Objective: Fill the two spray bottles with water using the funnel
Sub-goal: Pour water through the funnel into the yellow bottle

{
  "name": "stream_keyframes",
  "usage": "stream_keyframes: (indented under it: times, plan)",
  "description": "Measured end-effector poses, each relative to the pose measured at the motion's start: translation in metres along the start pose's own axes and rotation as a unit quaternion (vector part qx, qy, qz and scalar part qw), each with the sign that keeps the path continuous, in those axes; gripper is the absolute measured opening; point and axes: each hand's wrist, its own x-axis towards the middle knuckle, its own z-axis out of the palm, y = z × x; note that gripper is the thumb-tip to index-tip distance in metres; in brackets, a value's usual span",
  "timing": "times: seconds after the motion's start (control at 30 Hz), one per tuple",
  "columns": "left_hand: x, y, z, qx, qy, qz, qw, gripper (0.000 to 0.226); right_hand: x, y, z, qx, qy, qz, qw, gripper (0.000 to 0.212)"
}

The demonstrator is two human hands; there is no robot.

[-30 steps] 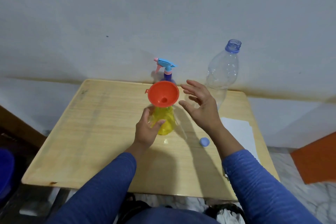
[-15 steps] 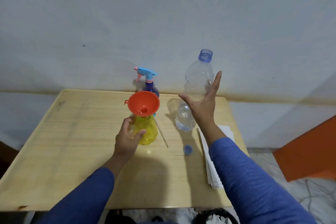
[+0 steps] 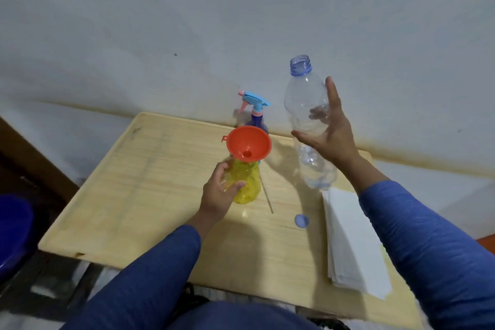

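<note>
Item: two forearms in ribbed blue knit sleeves (image 3: 150, 270), reaching forward over a pale wooden table (image 3: 150, 195) with a raised lip and visible grain.

Item: stack of white paper sheets (image 3: 351, 238), flat, at the table's right edge.

Item: small round blue cap (image 3: 302, 221), lying loose on the wood just left of the paper.

Item: thin pale stick (image 3: 267, 198), lying on the tabletop beside the yellow bottle.

Item: left hand (image 3: 218, 193), fingers and thumb curled round the side of the yellow spray bottle (image 3: 246, 182), steadying it upright. Bottle is translucent yellow plastic, bulbous, without its spray head; contents cannot be told.

Item: orange plastic funnel (image 3: 248, 143), conical with a small tab on the rim, its spout seated in the yellow bottle's neck. Bowl appears dry.

Item: right hand (image 3: 330, 134), spread wide, fingers partly wrapped behind the clear plastic water bottle (image 3: 308, 120), thumb extended; grip not closed. Bottle is tall, ridged, uncapped with a blue neck ring, standing near the table's rear right; a little water shows low inside.

Item: purple spray bottle (image 3: 257, 123), behind the funnel against the grey wall (image 3: 187, 21), fitted with a blue and pink trigger head.
</note>
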Motion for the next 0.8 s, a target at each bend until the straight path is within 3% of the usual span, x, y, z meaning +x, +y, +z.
stream_keyframes:
  times: [0.17,0.37,0.8]
  plan:
    - [-0.001,-0.007,0.005,-0.06,0.001,-0.016,0.998,0.045,0.007,-0.014,-0.031,-0.105,-0.131,-0.093,0.981,0.112]
    - [0.0,-0.017,0.012,-0.077,0.017,-0.058,0.995,0.069,0.009,-0.01,-0.056,-0.237,-0.235,-0.13,0.934,0.114]
    - [0.001,-0.022,0.017,-0.082,0.026,-0.05,0.995,0.069,0.011,-0.012,-0.065,-0.345,-0.276,-0.173,0.88,0.107]
